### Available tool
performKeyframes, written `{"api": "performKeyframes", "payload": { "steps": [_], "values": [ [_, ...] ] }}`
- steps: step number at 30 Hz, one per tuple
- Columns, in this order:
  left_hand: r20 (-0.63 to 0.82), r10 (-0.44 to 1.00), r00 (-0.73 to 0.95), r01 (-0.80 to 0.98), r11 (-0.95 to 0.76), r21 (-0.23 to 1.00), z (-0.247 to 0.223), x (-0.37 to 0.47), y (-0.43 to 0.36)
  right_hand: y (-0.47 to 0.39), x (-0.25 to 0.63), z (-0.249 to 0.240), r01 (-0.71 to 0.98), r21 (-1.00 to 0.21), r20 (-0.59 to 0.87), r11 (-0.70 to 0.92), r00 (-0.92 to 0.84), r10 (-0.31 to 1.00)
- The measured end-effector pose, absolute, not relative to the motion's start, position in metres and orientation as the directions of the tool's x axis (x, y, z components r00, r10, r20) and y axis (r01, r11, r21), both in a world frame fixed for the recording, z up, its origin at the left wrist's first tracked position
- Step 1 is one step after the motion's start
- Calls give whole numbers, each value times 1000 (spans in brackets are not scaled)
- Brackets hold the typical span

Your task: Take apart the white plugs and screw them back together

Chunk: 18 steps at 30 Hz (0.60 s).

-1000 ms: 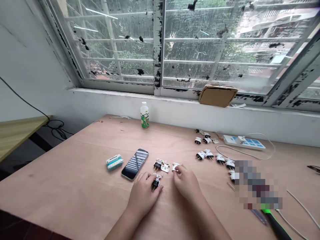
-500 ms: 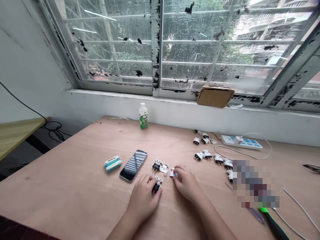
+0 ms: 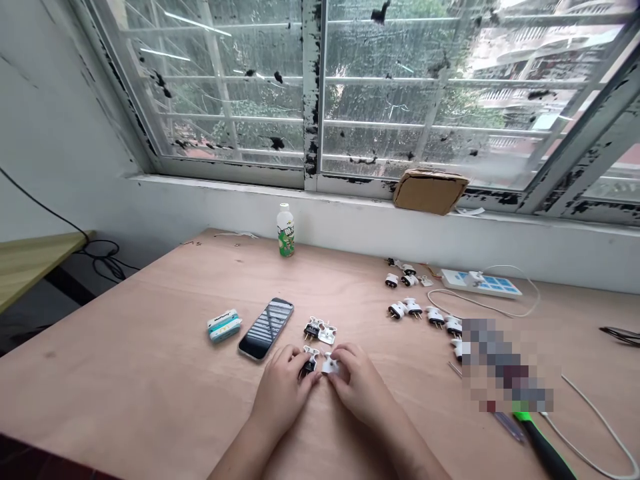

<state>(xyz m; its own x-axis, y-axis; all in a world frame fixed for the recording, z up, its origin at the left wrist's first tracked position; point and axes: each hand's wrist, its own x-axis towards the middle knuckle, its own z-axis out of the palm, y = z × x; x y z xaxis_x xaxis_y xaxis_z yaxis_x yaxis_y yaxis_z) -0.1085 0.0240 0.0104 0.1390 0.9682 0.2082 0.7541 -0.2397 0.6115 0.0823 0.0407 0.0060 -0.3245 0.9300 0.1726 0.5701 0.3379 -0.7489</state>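
Low in the middle of the head view, my left hand (image 3: 284,385) is closed on a black-and-white plug half (image 3: 309,362) with metal pins. Just right of it, my right hand (image 3: 361,385) pinches a white plug cover (image 3: 330,364) at its right side. A small gap separates the two pieces, both at the tabletop. Behind them lie another black-and-white plug half (image 3: 311,329) and a white cover (image 3: 327,333), side by side. A dark phone (image 3: 266,329) rests left of these pieces.
Several black-and-white plugs (image 3: 413,307) stand at the right, near a white power strip (image 3: 481,283) and its cable. A bottle (image 3: 286,231) is at the back. A blue-white pack (image 3: 224,326) lies left. A black-green handle (image 3: 540,440) and a blurred patch are at right.
My right hand has moved left and nearer to me with the white cover, now beside the piece in my left hand. My left hand has shifted slightly left.
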Motion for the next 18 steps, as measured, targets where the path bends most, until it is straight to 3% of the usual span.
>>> {"api": "performKeyframes", "payload": {
  "steps": [18],
  "values": [
    [278, 945, 175, 746, -311, 589, -5, -117, 30, 38, 72, 9, 566, -756, 189, 329, -293, 937]
  ]
}}
